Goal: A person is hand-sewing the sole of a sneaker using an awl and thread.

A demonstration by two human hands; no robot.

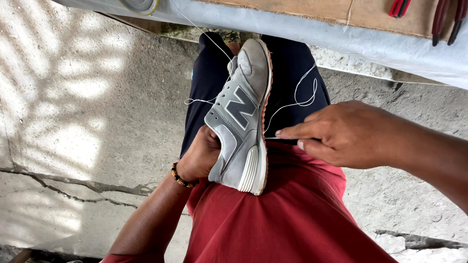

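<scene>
Gripping a grey sneaker [242,117] on the lap with left hand [200,156] closed around its heel; pinching white thread [297,100] at the sole with right hand [336,134].

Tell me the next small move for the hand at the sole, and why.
Probably draw the right hand outward to pull the slack through: it pinches a thin needle at the shoe sole edge, white thread hangs in loose loops, and the left hand steadies the shoe.

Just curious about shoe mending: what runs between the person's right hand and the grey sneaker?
In the head view, a thin tool, perhaps a needle, bridges right hand and grey sneaker, with white thread looping above.
</scene>
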